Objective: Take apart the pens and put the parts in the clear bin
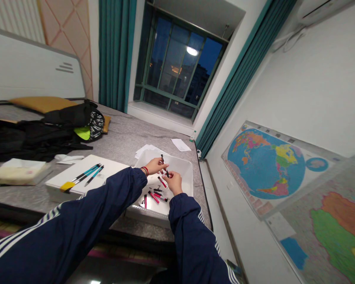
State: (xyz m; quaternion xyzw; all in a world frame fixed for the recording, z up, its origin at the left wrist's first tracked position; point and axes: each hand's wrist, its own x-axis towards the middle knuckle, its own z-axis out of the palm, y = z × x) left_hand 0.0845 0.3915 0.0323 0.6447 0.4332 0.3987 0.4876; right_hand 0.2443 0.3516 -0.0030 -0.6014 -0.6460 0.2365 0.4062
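Over a white plastic bin [188, 173], my left hand [154, 166], with a red cord at the wrist, pinches a slim black pen [162, 159]. My right hand [175, 183] has its fingers closed at the lower end of the same pen, which is tilted between both hands. Inside the bin lie several red and black pen parts, among them a red piece [154, 197] and another red piece [162, 182]. Left of the bin, blue and black pens [90, 172] rest side by side on a white box [106, 161], near a yellow item [68, 185].
A pale tissue pack [20, 171] and a black bag [56, 130] are to the left on the grey mattress [130, 128]. White papers [180, 144] and a small bottle [193, 136] lie beyond the bin. A wall with maps [266, 161] stands on the right.
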